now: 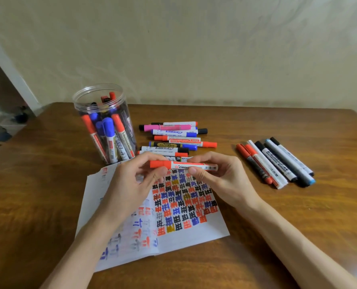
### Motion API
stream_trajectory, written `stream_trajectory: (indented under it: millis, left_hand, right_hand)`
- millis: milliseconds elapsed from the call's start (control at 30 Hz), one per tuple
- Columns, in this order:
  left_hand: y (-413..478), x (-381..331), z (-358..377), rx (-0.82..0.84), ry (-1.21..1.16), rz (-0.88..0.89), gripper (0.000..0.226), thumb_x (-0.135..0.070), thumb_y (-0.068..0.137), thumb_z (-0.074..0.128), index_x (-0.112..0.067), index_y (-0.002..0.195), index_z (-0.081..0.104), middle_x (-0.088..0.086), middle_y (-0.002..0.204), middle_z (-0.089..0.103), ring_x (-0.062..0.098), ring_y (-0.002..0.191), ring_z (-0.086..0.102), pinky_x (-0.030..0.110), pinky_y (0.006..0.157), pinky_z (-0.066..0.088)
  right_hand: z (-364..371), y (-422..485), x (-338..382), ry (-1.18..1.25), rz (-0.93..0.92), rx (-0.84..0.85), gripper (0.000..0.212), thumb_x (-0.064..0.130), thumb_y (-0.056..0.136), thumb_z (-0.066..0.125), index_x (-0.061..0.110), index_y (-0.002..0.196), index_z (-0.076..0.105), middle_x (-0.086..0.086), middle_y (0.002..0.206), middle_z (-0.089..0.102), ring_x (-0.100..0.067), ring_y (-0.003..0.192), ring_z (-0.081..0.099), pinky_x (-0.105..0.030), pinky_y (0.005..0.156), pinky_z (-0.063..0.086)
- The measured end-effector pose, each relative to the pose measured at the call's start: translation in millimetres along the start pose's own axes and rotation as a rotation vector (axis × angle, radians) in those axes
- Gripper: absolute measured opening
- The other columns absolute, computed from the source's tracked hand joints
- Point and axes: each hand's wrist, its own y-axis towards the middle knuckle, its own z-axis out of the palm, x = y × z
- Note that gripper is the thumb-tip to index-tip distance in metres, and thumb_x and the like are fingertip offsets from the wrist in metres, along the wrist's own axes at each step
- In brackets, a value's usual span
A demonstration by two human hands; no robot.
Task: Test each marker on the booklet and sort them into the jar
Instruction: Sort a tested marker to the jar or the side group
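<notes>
Frame centre, above the booklet: a red marker, light, rigid and smooth. Left hand pinches its cap, right hand the barrel, the better hold. Jar upper left.

The left hand hides part of the booklet.
</notes>
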Motion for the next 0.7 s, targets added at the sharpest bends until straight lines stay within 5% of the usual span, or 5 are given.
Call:
stream_trajectory:
  millis: [133, 267, 533, 700]
  left_hand:
    - [3, -12, -4, -0.092, -0.259, 0.0, 0.017, -0.019, 0.092, 0.071, -0.014, 0.108, 0.072, -0.005, 0.103, 0.077, 0.015, 0.102, 0.074, 0.021, 0.082, 0.058]
    - [13, -31, -19, -0.213, -0.392, 0.049, 0.023, -0.015, 0.095, 0.067, -0.005, 0.116, 0.07, 0.003, 0.11, 0.077, 0.017, 0.109, 0.072, 0.021, 0.088, 0.055]
    - [72, -77, -112, -0.558, -0.316, 0.377, 0.022, -0.016, 0.104, 0.063, -0.013, 0.124, 0.058, -0.001, 0.106, 0.075, 0.022, 0.1, 0.075, 0.031, 0.087, 0.056]
    - [97, -66, -139, -0.588, -0.163, 0.4, 0.024, -0.01, 0.104, 0.061, -0.018, 0.124, 0.05, 0.012, 0.103, 0.074, 0.023, 0.099, 0.077, 0.03, 0.087, 0.055]
  right_hand:
    - [10, 4, 4, -0.008, -0.051, 0.016, 0.019, 0.019, 0.092, 0.077, 0.013, 0.11, 0.077, 0.004, 0.109, 0.08, -0.016, 0.099, 0.078, -0.03, 0.079, 0.064]
    - [20, 8, 14, -0.155, -0.088, 0.033, 0.042, 0.04, 0.087, 0.077, 0.028, 0.126, 0.073, 0.014, 0.114, 0.077, -0.005, 0.104, 0.073, -0.026, 0.087, 0.061]
    - [21, 32, 32, -0.122, -0.118, -0.021, 0.03, 0.045, 0.093, 0.07, 0.034, 0.12, 0.072, 0.022, 0.109, 0.076, -0.001, 0.103, 0.073, -0.021, 0.087, 0.06]
    - [28, 43, 35, -0.01, -0.129, -0.121, 0.022, 0.036, 0.099, 0.066, 0.026, 0.116, 0.074, 0.016, 0.098, 0.078, -0.003, 0.093, 0.075, -0.014, 0.078, 0.056]
